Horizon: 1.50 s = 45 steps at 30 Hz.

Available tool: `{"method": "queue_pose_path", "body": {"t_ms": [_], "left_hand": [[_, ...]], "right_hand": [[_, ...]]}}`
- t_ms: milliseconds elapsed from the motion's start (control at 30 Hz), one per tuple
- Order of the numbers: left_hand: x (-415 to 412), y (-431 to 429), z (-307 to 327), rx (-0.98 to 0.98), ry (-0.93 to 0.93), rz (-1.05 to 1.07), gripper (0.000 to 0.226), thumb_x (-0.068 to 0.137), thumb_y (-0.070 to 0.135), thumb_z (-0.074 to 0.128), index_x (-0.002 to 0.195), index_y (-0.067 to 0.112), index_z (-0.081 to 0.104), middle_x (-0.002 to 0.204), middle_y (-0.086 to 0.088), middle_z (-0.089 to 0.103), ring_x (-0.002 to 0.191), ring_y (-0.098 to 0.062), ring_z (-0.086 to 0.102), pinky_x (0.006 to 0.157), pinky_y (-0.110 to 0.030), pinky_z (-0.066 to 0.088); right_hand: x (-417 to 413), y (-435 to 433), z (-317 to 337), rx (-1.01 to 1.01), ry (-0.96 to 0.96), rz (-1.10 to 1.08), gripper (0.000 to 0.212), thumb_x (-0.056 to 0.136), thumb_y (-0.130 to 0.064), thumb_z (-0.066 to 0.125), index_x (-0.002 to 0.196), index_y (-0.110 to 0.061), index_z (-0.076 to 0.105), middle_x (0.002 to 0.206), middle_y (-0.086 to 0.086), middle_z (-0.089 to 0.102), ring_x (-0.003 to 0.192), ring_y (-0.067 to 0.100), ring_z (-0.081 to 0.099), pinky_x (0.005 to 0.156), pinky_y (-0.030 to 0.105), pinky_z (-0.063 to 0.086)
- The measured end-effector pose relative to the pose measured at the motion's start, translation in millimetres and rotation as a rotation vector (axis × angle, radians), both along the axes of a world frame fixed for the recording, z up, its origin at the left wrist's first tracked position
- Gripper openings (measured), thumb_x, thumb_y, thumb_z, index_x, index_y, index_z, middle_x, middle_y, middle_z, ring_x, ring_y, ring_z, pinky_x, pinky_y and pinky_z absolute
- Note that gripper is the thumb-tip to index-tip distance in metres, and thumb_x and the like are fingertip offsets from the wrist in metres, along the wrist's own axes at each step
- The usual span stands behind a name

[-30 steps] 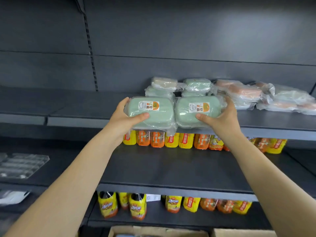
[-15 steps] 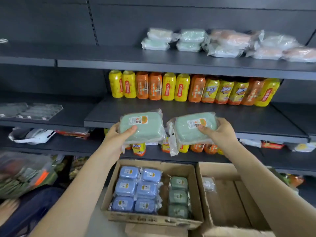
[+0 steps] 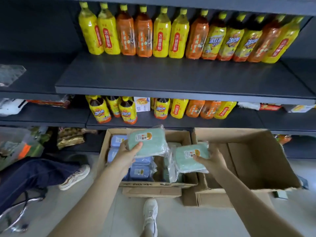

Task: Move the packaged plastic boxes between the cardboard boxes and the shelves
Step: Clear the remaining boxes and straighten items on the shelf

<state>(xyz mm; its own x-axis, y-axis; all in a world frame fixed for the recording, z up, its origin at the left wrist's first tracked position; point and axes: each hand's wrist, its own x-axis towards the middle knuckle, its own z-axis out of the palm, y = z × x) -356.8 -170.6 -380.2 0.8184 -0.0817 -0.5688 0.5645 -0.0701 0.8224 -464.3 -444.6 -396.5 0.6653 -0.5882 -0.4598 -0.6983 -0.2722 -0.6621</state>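
Above the cartons, both hands now hang low, down from the top shelf. Left hand grips a green box over the blue boxes in the left carton; right hand grips a second green box over its right side. Likely next: setting both in.

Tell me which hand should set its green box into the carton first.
Right: the right hand holds its green box lower, over the carton's green stack; the left hand is higher, over blue boxes.

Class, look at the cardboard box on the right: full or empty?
Empty where visible: the right cardboard box shows only bare cardboard inside; the right hand and its green package hide part.
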Motion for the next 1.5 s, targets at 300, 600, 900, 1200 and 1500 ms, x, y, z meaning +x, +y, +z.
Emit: {"method": "queue_pose_path", "body": {"t_ms": [300, 600, 900, 1200, 1500], "left_hand": [[75.3, -39.2, -101.9, 0.043, 0.154, -0.116, 0.038, 0.088, 0.017, 0.065, 0.118, 0.019, 0.04, 0.108, 0.0, 0.053, 0.097, -0.017, 0.05, 0.082, -0.032, 0.041], [128.4, -102.6, -222.3, 0.121, 0.234, -0.27, 0.058, 0.079, 0.013, 0.074, 0.13, 0.009, 0.046, 0.123, -0.009, 0.061, 0.105, -0.024, 0.06, 0.083, -0.03, 0.049], [141.3, -175.8, -329.6, 0.426, 0.315, -0.375, 0.072, 0.075, 0.048, 0.073, 0.124, 0.002, 0.048, 0.12, -0.011, 0.059, 0.108, -0.033, 0.058, 0.086, -0.037, 0.051], [146.9, -203.3, -381.6, 0.469, 0.266, -0.424, 0.071, 0.079, 0.046, 0.07, 0.13, 0.002, 0.048, 0.13, -0.012, 0.054, 0.116, -0.031, 0.054, 0.095, -0.035, 0.046], [156.6, -194.7, -382.2, 0.334, 0.312, -0.426, 0.047, 0.081, 0.027, 0.073, 0.121, 0.006, 0.059, 0.116, -0.006, 0.065, 0.097, -0.021, 0.061, 0.078, -0.026, 0.044]], "right_hand": [[48.2, 9.2, -83.3, 0.001, 0.191, -0.087, 0.067, 0.067, -0.037, 0.083, 0.12, -0.013, 0.051, 0.111, 0.005, 0.056, 0.099, 0.021, 0.057, 0.083, 0.035, 0.049], [78.7, 4.0, -180.5, 0.005, 0.285, -0.221, 0.063, 0.062, -0.056, 0.077, 0.112, -0.021, 0.058, 0.114, 0.006, 0.057, 0.094, 0.015, 0.051, 0.087, 0.029, 0.043], [88.7, 7.0, -261.2, 0.1, 0.273, -0.235, 0.075, 0.068, -0.037, 0.082, 0.131, -0.018, 0.047, 0.111, -0.004, 0.058, 0.096, 0.014, 0.057, 0.085, 0.032, 0.05], [102.9, 0.5, -309.5, 0.201, 0.19, -0.33, 0.068, 0.076, -0.031, 0.077, 0.135, -0.025, 0.044, 0.127, -0.002, 0.053, 0.116, 0.018, 0.054, 0.096, 0.032, 0.047], [112.2, 3.9, -351.3, 0.257, 0.1, -0.491, 0.065, 0.083, -0.031, 0.071, 0.139, -0.017, 0.041, 0.128, 0.004, 0.058, 0.113, 0.02, 0.057, 0.088, 0.026, 0.045]]}}
